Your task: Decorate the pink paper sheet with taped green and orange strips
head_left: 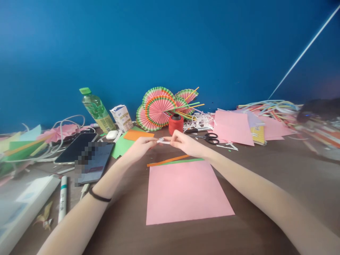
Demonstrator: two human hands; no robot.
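Both hands meet above the far side of a pink paper sheet (186, 193). A narrow white strip (164, 142) runs between my fingertips; whether it is tape or paper I cannot tell. My left hand (143, 144) pinches its left end, and my right hand (183, 143) has thumb and fingers closed on the right end. Along the pink sheet's far edge lie a green paper strip (183, 161) and, at a slant, an orange paper strip (166, 161). Just behind my hands stands a red spool of thread (175, 124).
Folded paper fans (160, 110) lean on the blue wall. Black-handled scissors (209, 138) and pink papers (232, 127) lie right of centre. Orange paper (136, 135), a phone (97, 163), a tilted green-capped bottle (97, 109), a small carton (121, 118) and a marker (62, 198) occupy the left.
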